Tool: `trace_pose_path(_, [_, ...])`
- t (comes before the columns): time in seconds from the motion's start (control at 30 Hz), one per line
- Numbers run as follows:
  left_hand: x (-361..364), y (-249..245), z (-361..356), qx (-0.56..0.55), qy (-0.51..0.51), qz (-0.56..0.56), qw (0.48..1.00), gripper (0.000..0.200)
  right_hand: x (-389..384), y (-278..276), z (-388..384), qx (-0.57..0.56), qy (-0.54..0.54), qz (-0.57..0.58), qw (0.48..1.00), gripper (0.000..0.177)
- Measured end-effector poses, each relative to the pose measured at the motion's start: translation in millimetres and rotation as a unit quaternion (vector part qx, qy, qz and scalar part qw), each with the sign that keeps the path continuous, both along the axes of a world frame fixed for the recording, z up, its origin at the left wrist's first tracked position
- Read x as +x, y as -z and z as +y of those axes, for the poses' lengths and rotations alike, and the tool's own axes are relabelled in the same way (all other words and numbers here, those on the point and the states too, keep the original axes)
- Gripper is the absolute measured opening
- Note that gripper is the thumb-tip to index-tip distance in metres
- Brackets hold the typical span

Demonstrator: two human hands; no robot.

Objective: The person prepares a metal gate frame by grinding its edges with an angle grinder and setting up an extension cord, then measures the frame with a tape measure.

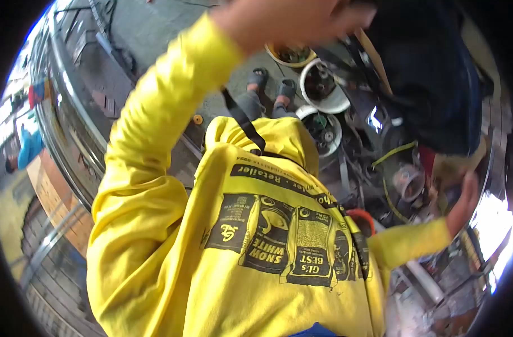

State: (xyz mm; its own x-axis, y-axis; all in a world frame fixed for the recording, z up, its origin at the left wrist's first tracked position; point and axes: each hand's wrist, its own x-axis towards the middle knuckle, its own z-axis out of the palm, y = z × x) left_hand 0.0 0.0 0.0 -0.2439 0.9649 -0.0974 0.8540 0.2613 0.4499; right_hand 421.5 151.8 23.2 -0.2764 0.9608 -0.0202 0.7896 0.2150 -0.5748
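My left hand (301,22), blurred by motion, reaches across the top of the view beside a large dark blue item (436,78). Its fingers are smeared, and whether they hold anything cannot be made out. At the right, my right hand (463,205) is held out below that dark item, fingers stretched and apart, with nothing seen in it. Both arms wear the sleeves of a yellow printed hooded shirt (290,241). A black strap (242,121) hangs over the hood.
Several buckets stand on the floor, among them a white bucket (325,87) and a yellow bucket (292,55) with parts inside. A yellow cord (394,153) lies amid clutter. Metal rails (71,106) run along the left. Another person in blue (30,143) is at far left.
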Motion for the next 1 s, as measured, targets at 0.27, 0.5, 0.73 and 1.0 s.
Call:
trace_pose_path(0.27, [8,207,-303,-0.305,-0.231,-0.348,0.856,0.061,-163,203,-136,-0.478,-0.394,-0.104,0.778,0.047])
trace_pose_path(0.5, [65,51,-347,-0.183,-0.455,-0.202,0.848,0.025,-249,199,-168,-0.452,-0.667,-0.282,0.521,0.049])
trace_pose_path(0.73, [-8,187,-425,-0.121,-0.623,-0.168,0.754,0.021,-397,254,-191,-0.278,-0.594,-0.381,0.652,0.044])
trace_pose_path(1.0, [-84,234,-477,-0.132,-0.592,-0.23,0.761,0.03,-583,226,-247,-0.251,-0.607,-0.449,0.607,0.048])
